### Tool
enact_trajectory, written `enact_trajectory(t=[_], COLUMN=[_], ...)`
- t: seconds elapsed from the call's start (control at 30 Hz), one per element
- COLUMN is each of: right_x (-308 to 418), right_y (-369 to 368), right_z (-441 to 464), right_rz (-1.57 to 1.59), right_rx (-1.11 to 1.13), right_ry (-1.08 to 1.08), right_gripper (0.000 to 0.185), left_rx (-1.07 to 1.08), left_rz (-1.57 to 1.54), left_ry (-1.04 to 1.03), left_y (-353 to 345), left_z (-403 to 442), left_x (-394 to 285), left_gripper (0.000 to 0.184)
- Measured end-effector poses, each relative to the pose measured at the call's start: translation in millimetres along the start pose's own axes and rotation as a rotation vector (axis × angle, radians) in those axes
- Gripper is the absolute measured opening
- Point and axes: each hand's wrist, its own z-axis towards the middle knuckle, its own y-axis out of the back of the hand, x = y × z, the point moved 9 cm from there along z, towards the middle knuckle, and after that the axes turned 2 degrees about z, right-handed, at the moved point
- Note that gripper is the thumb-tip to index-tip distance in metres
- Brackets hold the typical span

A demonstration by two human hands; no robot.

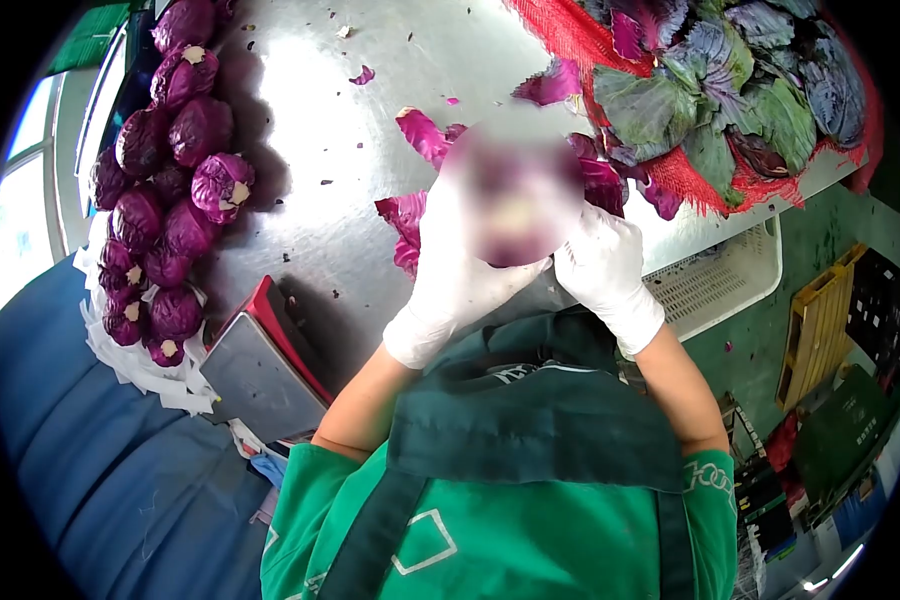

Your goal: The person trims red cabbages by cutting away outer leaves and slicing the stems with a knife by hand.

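A round red cabbage (515, 195), partly blurred, is in front of me above the metal table, its pale stem end facing me. My left hand (462, 265), in a white glove, wraps around the cabbage's left and lower side. Against the cabbage's lower right side is my right hand (605, 262), also gloved, with its fingers curled closed. What those fingers grip is hidden. Loose purple leaves (406, 222) lie left of the cabbage, and more leaves (600, 178) lie on its right.
Several red cabbages (192, 128) are piled along the table's (315, 130) left side. A grey-and-red box-like object (270, 345) stands near its front edge. Outer leaves (740, 95) heap on red mesh (715, 185) at right. Below are a white crate (715, 285) and a yellow pallet (818, 325).
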Motion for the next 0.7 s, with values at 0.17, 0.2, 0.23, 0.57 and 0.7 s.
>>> enact_trajectory(t=[0.17,0.2,0.23,0.57,0.7], right_x=[-45,-59,-63,-68,-9], right_y=[20,12,8,18,5], right_z=[16,19,20,6,-5], right_rz=[0.098,0.024,0.044,0.417,0.479], right_rx=[-0.295,-0.197,-0.179,-0.168,0.117], right_ry=[-0.291,-0.322,-0.332,-0.510,-0.382], right_gripper=[0.024,0.022,0.022,0.050,0.052], left_rx=[-0.008,-0.011,-0.030,-0.150,-0.102], left_rz=[0.061,0.089,0.059,-0.213,-0.003], left_ry=[-0.041,-0.081,-0.056,0.150,0.073], left_y=[-3,-9,-12,-1,0], left_z=[-12,-21,-27,-41,-35], left_x=[-10,-16,-11,33,16], left_gripper=[0.108,0.108,0.108,0.113,0.110])
